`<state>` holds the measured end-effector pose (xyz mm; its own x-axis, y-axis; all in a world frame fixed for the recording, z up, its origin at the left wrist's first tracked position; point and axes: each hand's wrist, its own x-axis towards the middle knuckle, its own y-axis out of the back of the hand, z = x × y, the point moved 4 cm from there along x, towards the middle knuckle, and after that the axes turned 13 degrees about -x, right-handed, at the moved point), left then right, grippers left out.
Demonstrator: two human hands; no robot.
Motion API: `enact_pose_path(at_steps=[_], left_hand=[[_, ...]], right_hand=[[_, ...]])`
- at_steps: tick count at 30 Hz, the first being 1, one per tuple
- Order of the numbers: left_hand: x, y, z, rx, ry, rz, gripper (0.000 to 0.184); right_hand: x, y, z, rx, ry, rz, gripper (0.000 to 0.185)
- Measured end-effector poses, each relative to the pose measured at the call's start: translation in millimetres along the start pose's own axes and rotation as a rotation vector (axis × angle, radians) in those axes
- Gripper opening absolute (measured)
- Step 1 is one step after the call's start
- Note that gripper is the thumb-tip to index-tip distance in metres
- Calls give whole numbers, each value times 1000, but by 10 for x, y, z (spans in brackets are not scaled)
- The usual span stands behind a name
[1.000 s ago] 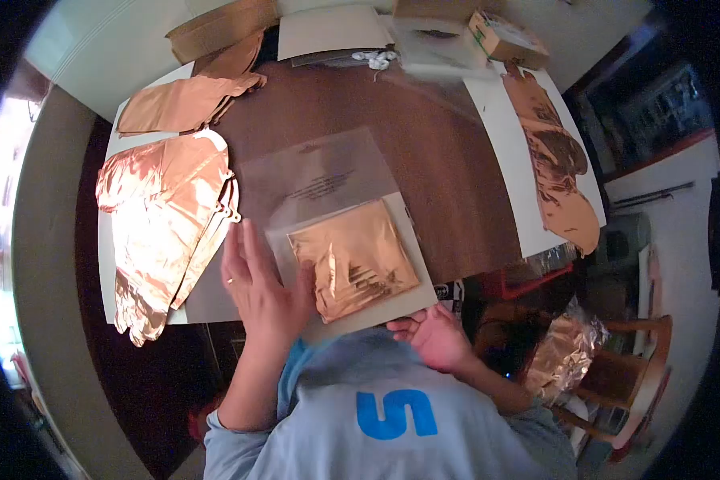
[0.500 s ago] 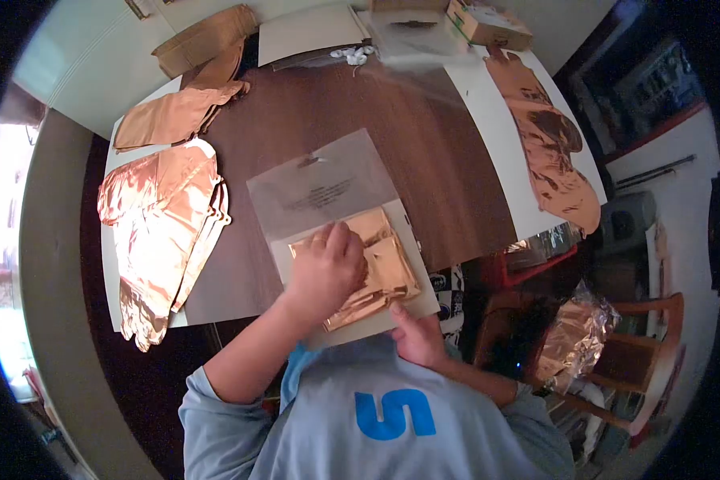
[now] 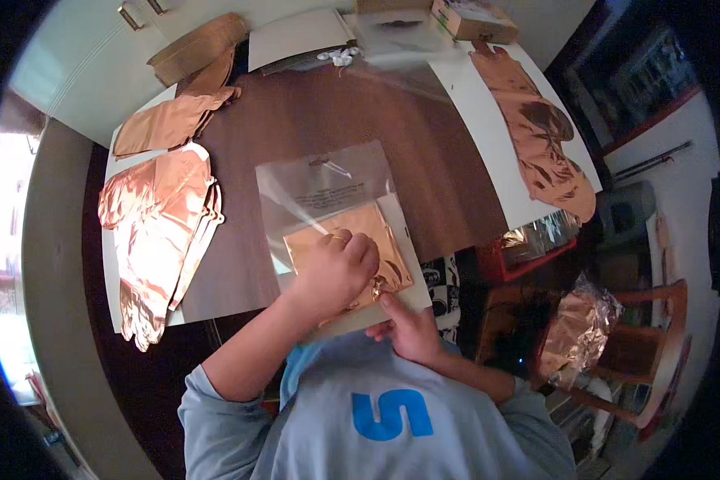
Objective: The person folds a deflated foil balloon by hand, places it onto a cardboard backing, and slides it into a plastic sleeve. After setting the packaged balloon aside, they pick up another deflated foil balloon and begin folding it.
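In front of my body lies a clear plastic bag [image 3: 328, 182] with a hanging hole and small print at its far end. A pale card [image 3: 400, 216] shows at its lower part. Over the card is a folded rose-gold foil balloon [image 3: 356, 218]; whether it lies inside the bag or on top, I cannot tell. My left hand [image 3: 340, 268] is closed on the foil, its fingers curled, fingertips hidden, with a ring on one finger. My right hand [image 3: 408, 328] grips the near right edge, thumb at the foil, fingers lower down by the bag.
Flat rose-gold foil balloons [image 3: 160, 224] are stacked at the table's left, with more foil pieces [image 3: 164, 124] behind. Another foil balloon [image 3: 536, 128] lies on the right. At the back are a white board [image 3: 300, 40] and a box [image 3: 474, 20]. A chair [image 3: 640, 336] holds bagged foil.
The foil under my left hand now lies flatter and squarer. My right hand has shifted, its fingers now showing below the thumb. The bag has turned slightly and glare streaks it.
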<state>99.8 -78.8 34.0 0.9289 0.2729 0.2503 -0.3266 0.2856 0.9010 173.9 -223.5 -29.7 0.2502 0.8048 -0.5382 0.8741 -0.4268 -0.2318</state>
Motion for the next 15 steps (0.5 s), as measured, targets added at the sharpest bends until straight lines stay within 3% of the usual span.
enact_pose_path(at_steps=[4,7,10,13,15], left_hand=[[-39,142,159,33,14,21,29],[-131,194,74,-59,-94,194,34],[-317,515,-229,-160,319,545,42],[-607,458,-673,-944,801,1061,52],[-622,389,-735,-1304,913,999,54]], right_hand=[[47,-13,73,29,-29,-5,35],[30,-38,-6,28,-12,11,37],[36,2,9,38,-30,28,38],[36,33,26,53,-10,-7,37],[17,-9,-62,31,15,-58,39]])
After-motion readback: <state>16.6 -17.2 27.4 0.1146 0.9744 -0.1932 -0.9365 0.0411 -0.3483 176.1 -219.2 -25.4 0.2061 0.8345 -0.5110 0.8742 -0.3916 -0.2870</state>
